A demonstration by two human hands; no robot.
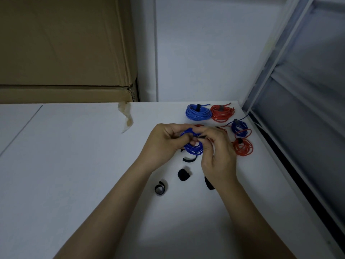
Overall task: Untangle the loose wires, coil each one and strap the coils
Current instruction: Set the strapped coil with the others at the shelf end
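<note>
Coil: blue coil (192, 144) lay between both hands, upright.
Left hand (164, 141): fingers gripped its left rim.
Right hand (217, 152): fingers pinched the black strap (202, 137) at its upper right.

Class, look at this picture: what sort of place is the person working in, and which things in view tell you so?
Probably a storeroom or plain workroom, not a home. A big cardboard box stands against the wall behind a bare white table, a metal-framed window runs along the right, and strapped wire coils lie sorted in rows.

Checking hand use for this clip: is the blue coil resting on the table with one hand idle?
No, both the left hand and the right hand grip the blue coil.
</note>
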